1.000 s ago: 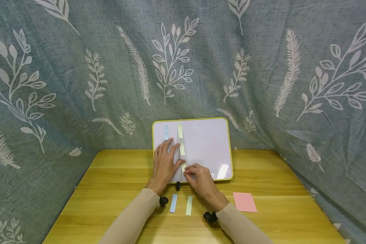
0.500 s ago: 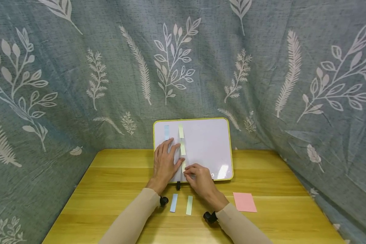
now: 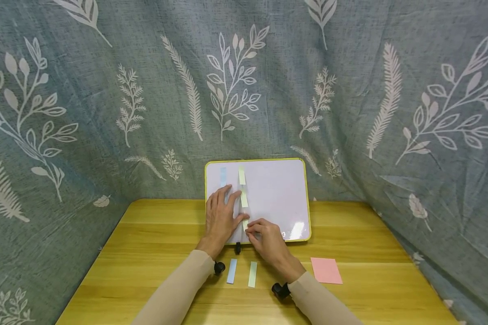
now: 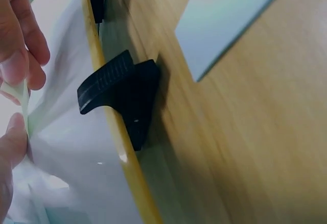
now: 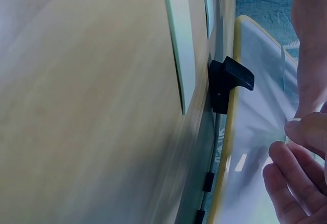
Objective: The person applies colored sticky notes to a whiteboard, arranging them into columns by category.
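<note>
A whiteboard (image 3: 276,194) with a yellow rim leans at the back of the table. My left hand (image 3: 220,220) rests on its left part, fingers spread and thumb touching a pale green sticky strip (image 3: 245,225). My right hand (image 3: 269,241) pinches that strip's lower end between thumb and fingertips. In the left wrist view, the green strip (image 4: 26,109) stands slightly off the board between the fingers. Two more green strips, the upper one (image 3: 241,176) and the middle one (image 3: 244,198), are stuck above it. A blue strip (image 3: 223,175) is stuck further left, partly covered by my left fingers.
A black clip foot (image 3: 237,248) grips the board's lower edge. In front of it on the wooden table lie a narrow blue pad (image 3: 232,271) and a narrow green pad (image 3: 252,274). A pink square note pad (image 3: 326,271) lies to the right. Patterned cloth (image 3: 146,113) hangs behind.
Both hands stay at the same places on the board and the strip. Only a slight shift of the head view shows.
</note>
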A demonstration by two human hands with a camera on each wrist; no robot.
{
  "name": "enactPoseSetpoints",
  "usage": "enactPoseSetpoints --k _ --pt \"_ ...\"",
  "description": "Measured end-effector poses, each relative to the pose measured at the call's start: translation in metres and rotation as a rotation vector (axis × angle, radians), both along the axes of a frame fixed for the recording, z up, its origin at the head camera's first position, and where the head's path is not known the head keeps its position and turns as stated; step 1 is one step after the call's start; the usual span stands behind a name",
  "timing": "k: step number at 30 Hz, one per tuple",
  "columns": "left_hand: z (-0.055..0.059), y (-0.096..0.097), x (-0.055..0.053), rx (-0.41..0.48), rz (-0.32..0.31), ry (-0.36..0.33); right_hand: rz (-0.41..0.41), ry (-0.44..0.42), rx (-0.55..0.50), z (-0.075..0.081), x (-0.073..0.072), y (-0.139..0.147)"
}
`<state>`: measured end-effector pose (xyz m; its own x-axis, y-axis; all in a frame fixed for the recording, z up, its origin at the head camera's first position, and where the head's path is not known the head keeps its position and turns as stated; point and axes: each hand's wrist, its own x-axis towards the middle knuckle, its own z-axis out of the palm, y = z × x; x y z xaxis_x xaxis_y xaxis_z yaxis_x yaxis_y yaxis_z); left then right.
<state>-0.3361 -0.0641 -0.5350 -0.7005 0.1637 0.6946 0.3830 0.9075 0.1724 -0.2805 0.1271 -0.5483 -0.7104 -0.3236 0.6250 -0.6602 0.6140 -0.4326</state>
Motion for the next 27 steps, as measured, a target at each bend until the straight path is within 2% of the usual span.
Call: enactPoseSetpoints --k 8,13,18,22,27 --pt "0.003 0.004 0.001 0.007 0.021 0.026 0.003 0.029 0.019 -0.001 0.000 0.001" --pt "0.006 0.005 0.002 0.002 0.007 0.006 0.005 0.042 0.017 0.001 0.000 0.003" --pt "0.008 0.002 0.005 -0.020 -0.016 -0.030 0.003 0.019 0.022 0.004 0.001 0.005" --pt "0.007 0.000 0.009 -0.024 -0.024 -0.065 0.010 0.012 0.032 0.004 0.002 0.005" --pt "0.009 -0.006 0.016 -0.031 -0.032 -0.076 0.008 0.014 0.033 0.008 0.007 0.008"
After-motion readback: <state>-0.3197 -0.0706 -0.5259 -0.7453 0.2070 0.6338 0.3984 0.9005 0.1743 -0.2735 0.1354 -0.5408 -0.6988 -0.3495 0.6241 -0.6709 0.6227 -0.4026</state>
